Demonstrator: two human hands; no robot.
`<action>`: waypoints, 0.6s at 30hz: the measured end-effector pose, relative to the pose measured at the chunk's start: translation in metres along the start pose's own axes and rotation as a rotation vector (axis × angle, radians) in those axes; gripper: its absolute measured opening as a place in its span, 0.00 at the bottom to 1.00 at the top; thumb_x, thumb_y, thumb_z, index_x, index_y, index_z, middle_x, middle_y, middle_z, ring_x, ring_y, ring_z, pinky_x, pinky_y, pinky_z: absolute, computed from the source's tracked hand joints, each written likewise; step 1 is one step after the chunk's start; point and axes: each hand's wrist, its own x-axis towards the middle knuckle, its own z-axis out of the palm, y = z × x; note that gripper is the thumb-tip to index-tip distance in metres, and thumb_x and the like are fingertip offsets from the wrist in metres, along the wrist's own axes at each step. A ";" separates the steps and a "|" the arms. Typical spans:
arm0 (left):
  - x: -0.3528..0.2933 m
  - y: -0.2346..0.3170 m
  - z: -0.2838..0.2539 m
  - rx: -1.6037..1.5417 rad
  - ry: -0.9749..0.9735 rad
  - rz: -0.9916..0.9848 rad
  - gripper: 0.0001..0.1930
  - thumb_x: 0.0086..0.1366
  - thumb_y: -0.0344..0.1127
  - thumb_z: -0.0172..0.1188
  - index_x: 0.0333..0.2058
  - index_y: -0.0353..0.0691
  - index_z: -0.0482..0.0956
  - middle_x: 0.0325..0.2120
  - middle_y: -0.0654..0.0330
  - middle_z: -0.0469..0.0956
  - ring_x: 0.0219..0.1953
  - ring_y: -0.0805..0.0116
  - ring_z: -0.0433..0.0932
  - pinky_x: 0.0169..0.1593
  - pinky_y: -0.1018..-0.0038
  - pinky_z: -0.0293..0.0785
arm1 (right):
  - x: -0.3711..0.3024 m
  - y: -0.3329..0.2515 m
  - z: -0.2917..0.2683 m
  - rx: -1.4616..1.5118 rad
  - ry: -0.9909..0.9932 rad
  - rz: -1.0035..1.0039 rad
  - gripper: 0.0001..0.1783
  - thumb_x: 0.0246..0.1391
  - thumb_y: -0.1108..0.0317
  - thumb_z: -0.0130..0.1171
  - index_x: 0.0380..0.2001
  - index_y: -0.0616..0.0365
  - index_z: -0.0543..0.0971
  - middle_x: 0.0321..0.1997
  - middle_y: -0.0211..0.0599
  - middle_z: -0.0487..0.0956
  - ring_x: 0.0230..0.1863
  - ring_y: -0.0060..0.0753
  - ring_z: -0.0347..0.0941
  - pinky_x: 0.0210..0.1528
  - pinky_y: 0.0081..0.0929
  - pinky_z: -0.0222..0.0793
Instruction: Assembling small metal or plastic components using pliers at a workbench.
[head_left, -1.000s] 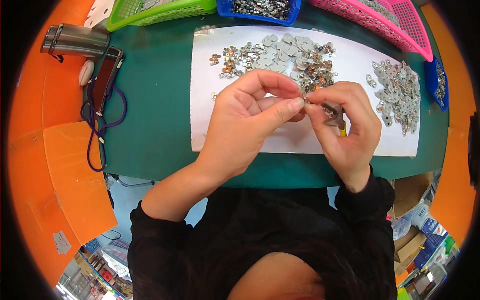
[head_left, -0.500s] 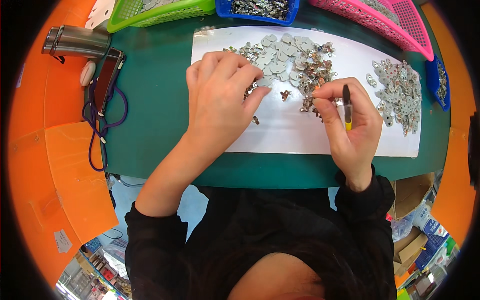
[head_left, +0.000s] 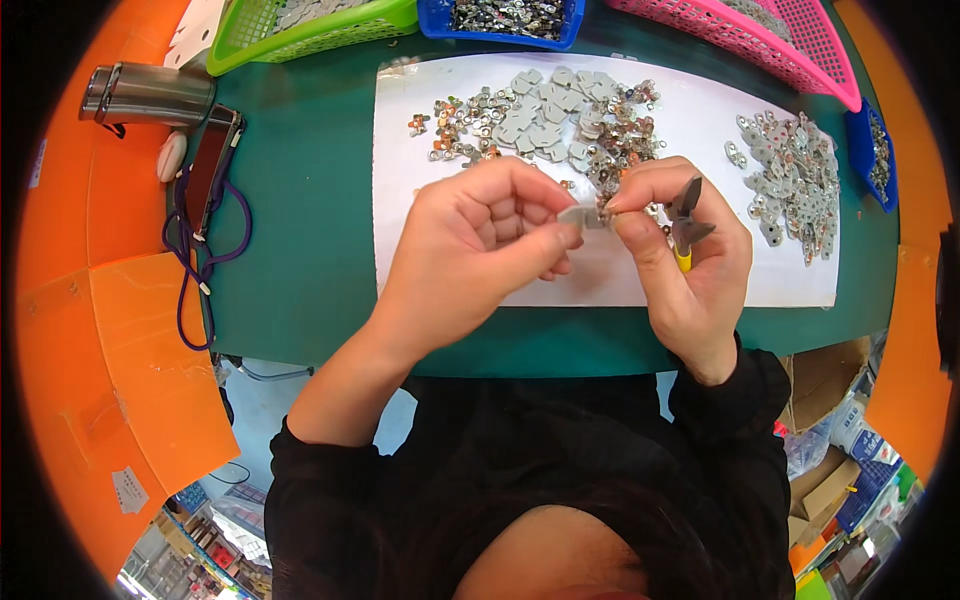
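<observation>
Pliers sit gripped in the right hand above the white board. Left hand pinches a grey plate there.

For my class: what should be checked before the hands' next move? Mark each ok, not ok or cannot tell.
1. Grey plate pinched by the left hand: ok.
2. Small metal part pinched by the right hand: ok.
3. Pliers in the right hand shut: not ok, jaws open.
4. Plate and part joined: cannot tell, too small.
5. Mixed pile apart from the pile at right: ok.
6. Phone away from both hands: ok.
</observation>
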 end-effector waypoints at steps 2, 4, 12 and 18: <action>-0.002 -0.004 0.002 -0.028 -0.028 0.039 0.07 0.63 0.23 0.63 0.40 0.31 0.77 0.33 0.59 0.80 0.34 0.74 0.81 0.39 0.78 0.79 | 0.000 0.000 0.000 0.013 -0.057 -0.034 0.07 0.51 0.77 0.66 0.34 0.62 0.80 0.33 0.33 0.77 0.31 0.23 0.72 0.35 0.18 0.66; -0.003 -0.007 0.003 -0.024 0.011 0.163 0.07 0.63 0.22 0.63 0.39 0.31 0.77 0.34 0.59 0.80 0.35 0.74 0.81 0.41 0.77 0.80 | -0.003 -0.006 -0.001 0.004 -0.116 0.005 0.05 0.55 0.76 0.63 0.35 0.63 0.78 0.35 0.35 0.77 0.35 0.25 0.71 0.40 0.20 0.66; -0.009 -0.010 -0.002 -0.260 -0.010 0.011 0.08 0.62 0.21 0.63 0.41 0.31 0.79 0.37 0.59 0.80 0.39 0.73 0.80 0.45 0.77 0.79 | -0.001 -0.014 -0.008 -0.030 -0.126 0.132 0.04 0.55 0.77 0.61 0.34 0.64 0.77 0.36 0.36 0.76 0.37 0.27 0.71 0.41 0.22 0.65; -0.013 -0.016 0.002 0.153 0.029 0.263 0.13 0.62 0.19 0.63 0.45 0.31 0.78 0.37 0.60 0.79 0.39 0.77 0.79 0.44 0.80 0.76 | 0.006 -0.014 -0.015 -0.441 -0.204 -0.131 0.10 0.43 0.81 0.65 0.32 0.63 0.78 0.33 0.38 0.78 0.36 0.34 0.74 0.39 0.24 0.69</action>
